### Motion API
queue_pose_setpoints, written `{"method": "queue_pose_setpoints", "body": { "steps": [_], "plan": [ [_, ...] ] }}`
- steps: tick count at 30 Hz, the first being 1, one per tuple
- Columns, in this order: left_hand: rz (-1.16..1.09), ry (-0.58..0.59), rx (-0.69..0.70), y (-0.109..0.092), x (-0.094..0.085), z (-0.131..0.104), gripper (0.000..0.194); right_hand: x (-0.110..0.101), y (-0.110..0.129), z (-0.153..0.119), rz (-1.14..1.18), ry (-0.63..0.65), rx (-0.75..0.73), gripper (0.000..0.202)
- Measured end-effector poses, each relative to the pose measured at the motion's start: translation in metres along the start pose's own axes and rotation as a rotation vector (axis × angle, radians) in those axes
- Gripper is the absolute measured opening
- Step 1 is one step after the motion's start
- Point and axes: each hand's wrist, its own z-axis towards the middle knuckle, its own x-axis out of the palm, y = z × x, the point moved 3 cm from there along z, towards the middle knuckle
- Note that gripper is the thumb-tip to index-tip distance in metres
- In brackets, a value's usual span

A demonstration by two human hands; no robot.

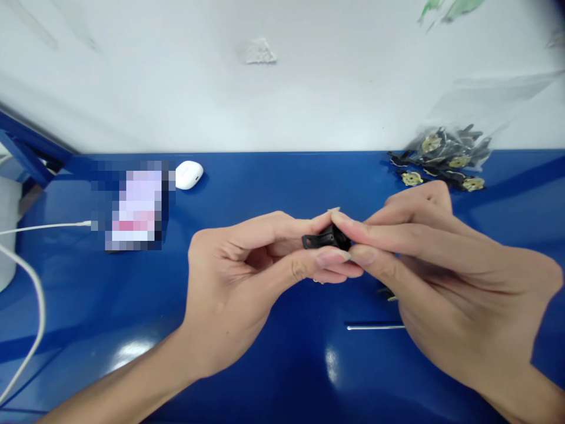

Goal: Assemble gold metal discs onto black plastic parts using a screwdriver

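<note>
Black part (pixel 319 239) pinched between 2 hands (pixel 238 282) (pixel 463 282)

The counter (pixel 273 185) runs back to the wall (pixel 176 88). On its left side lies what is probably a phone (pixel 139 203), though it is blurred; an earbud case (pixel 189 175) sits just to its right, toward the back. A cable (pixel 53 227) comes in from the left edge toward the phone. At the back right, by the wall, is a bag (pixel 459 141) with pieces (pixel 460 161) in it. Nearer the front lies a rod (pixel 375 327), its right end behind the right hand (pixel 463 282). Between the fingertips of the right hand and the left hand (pixel 238 282), above the counter, is a part (pixel 324 239).
</note>
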Motion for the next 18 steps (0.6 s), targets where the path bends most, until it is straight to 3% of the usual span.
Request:
{"method": "queue_pose_setpoints", "body": {
  "steps": [11,18],
  "plan": [
    [-0.105,0.067,-0.05,0.0005,0.0032,-0.0013,0.036,-0.0022,-0.0007,0.0019,0.023,-0.021,0.021,0.038],
    [0.071,0.061,-0.031,-0.0038,0.002,0.003,0.016,0.0031,-0.004,0.0032,0.041,-0.016,0.034,0.036]
  ]
}}
